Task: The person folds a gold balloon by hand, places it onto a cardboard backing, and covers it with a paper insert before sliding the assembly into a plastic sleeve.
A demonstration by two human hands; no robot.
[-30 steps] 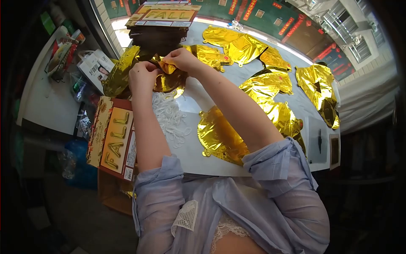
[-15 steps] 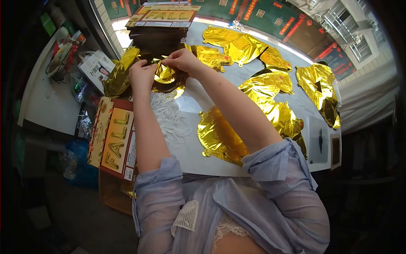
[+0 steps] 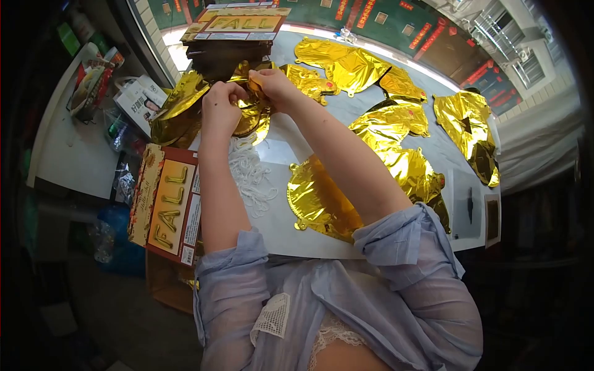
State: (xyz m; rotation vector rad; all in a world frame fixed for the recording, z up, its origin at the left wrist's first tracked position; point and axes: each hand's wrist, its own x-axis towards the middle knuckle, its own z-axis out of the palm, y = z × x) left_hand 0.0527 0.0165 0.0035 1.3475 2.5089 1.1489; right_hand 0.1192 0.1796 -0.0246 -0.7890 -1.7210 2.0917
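Observation:
My left hand [image 3: 221,106] has its fingers closed on gold foil [image 3: 185,102] at the upper left of the table. Close beside it, my right hand [image 3: 272,88] pinches the edge of the same shiny foil. More gold foil [image 3: 250,120] hangs crumpled below and between the hands. Just under my left wrist lies a loose heap of white string [image 3: 249,176]. Behind the hands stands a stack of flat packages with a FALL print [image 3: 242,23]. The exact grip of the fingertips is partly hidden by the hands and the foil.
Gold foil balloons [image 3: 396,127] spread over the middle and right of the white table [image 3: 281,238]. A FALL package [image 3: 170,207] leans at the left edge above a brown box [image 3: 164,281]. A side shelf [image 3: 52,145] holds bags. A dark flat tool [image 3: 469,209] lies far right.
My left hand has moved right, with its fingers curled in more. My right hand has shifted slightly right. The foil between them has been lifted and its folds have changed shape.

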